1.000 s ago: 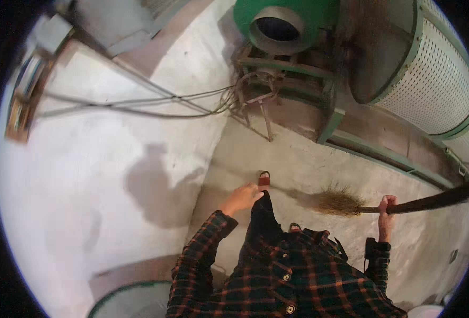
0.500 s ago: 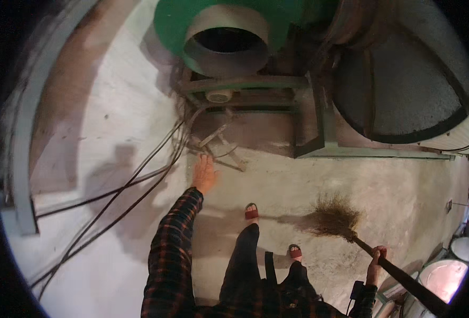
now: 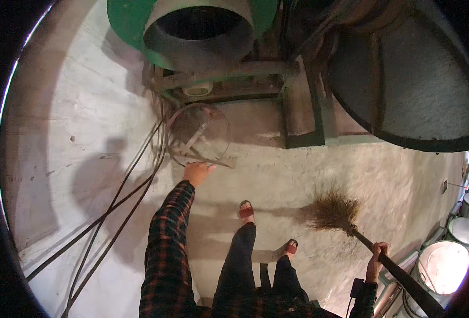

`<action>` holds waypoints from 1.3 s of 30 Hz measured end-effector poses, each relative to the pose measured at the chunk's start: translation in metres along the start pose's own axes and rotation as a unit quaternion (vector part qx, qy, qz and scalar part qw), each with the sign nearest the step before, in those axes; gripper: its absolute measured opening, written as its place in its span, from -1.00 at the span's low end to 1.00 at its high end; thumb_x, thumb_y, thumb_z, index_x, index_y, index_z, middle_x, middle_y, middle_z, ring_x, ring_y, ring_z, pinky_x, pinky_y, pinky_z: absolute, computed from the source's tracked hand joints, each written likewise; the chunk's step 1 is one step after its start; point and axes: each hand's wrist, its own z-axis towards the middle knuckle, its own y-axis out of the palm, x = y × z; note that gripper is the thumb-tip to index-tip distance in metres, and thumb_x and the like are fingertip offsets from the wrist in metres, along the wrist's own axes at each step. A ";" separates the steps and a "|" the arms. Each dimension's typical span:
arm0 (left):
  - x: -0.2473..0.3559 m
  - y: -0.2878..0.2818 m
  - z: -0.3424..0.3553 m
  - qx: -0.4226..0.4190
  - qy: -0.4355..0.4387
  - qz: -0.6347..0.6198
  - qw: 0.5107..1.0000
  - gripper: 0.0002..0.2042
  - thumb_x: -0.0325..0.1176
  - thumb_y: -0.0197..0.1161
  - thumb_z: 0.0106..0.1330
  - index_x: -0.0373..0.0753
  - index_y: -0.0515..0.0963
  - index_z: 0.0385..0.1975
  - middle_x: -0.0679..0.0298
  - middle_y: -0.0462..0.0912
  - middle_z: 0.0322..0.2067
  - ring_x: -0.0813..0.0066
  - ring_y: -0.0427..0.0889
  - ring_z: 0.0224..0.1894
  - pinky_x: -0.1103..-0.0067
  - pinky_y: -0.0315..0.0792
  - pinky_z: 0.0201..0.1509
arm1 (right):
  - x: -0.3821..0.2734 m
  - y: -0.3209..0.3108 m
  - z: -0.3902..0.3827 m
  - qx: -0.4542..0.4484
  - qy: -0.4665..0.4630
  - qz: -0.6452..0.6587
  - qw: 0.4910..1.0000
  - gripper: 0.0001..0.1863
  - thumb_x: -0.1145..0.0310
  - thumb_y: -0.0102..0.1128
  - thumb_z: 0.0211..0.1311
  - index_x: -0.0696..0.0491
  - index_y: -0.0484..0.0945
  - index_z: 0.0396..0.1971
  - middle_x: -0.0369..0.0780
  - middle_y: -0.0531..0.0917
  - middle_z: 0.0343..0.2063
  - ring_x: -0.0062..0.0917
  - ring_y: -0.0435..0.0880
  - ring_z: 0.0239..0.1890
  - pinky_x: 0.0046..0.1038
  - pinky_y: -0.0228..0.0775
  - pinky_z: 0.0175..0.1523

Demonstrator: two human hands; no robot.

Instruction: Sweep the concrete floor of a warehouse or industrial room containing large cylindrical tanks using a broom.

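- Machine (image 3: 202, 52) ahead, drum (image 3: 420, 79) to its right
- Left hand (image 3: 197, 173) at the near edge of a stand (image 3: 196, 135), before the machine
- Cables (image 3: 108, 212) left of that hand
- Broom (image 3: 362, 239) in the right hand (image 3: 375, 262)
- Buckets (image 3: 444, 267) right of the broom

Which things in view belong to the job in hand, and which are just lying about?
In hand or reached for:
- broom, its handle gripped by the right hand
- thin round frame, right by the left hand; contact unclear

Just around, neither hand on them:
- dark cables, left
- green machine with a round opening
- round containers, lower right
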 end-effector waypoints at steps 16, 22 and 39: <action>0.047 0.040 -0.229 0.069 -0.108 -0.041 0.991 -0.45 0.11 0.02 0.24 -0.31 0.55 -0.70 0.03 0.57 -0.65 0.12 0.60 -0.56 0.34 0.46 -0.44 | 0.049 -0.010 0.044 -0.120 -0.078 0.115 0.983 -0.89 0.34 0.00 0.30 0.00 0.31 -0.37 -0.40 0.27 -0.50 -0.67 0.28 -0.37 -0.59 0.18 -0.14; 0.060 0.181 -0.357 0.030 -0.235 -0.070 0.969 -0.52 0.07 0.02 0.28 -0.22 0.49 -0.69 0.12 0.47 -0.75 0.16 0.52 -0.65 0.34 0.36 -0.60 | 0.041 -0.025 0.050 -0.130 -0.110 0.090 0.981 -0.87 0.32 0.00 0.31 0.01 0.29 -0.36 -0.39 0.25 -0.51 -0.67 0.27 -0.41 -0.60 0.19 -0.19; 0.208 0.320 -0.546 -0.146 -0.352 -0.176 0.907 -0.65 -0.03 0.00 0.32 -0.24 0.42 -0.25 0.12 0.51 -0.31 0.16 0.53 -0.20 0.29 0.39 -0.09 | 0.048 -0.044 0.045 -0.198 -0.130 0.059 0.970 -0.89 0.41 0.03 0.22 -0.01 0.28 -0.40 -0.37 0.27 -0.48 -0.65 0.29 -0.42 -0.55 0.21 -0.21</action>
